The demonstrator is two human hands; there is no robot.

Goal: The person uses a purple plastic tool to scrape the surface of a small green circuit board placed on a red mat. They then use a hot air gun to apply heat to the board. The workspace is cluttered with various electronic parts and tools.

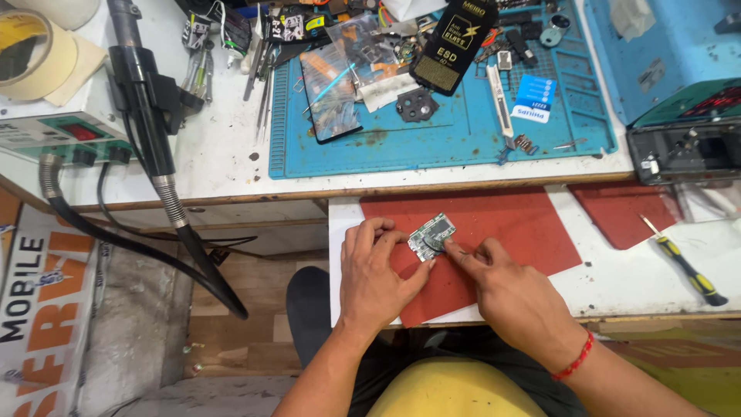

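Table point(231, 147): white top, cluttered, running across the far side of both hands. On it, up and ahead of the grips, a blue work mat point(463, 131) carrying a dark phone point(330, 91) lying flat, a black pouch point(451, 42), a small blue card point(534, 98), tweezers and loose small parts. Far left of the left hand: a black hot-air wand point(143, 93) with its hose dropping off the table edge, next to a rework station point(62, 135) and a roll of tape point(27, 50). Far right: a blue machine point(679, 77).

Nearer shelf: red mat point(509, 232), directly under both hands. A yellow-and-black screwdriver point(683, 262) lies well to the right of the right hand, untouched.

Circuit board point(431, 235): small, greenish-silver, flat on the red mat, pinched between the two grips.

Left hand point(378, 274): fingers curled closed on the board's left edge, thumb at the near corner, steadying it.

Right hand point(509, 297): fingertips pinched at the board's right side, holding what looks like a thin dark tool or wire against it; too small to tell which.

Progress, as a judgement: phone already opened and board out on the mat, so teardown looks done. Board work is mid-step. Reassembly not yet started; parts are loose on the blue mat.
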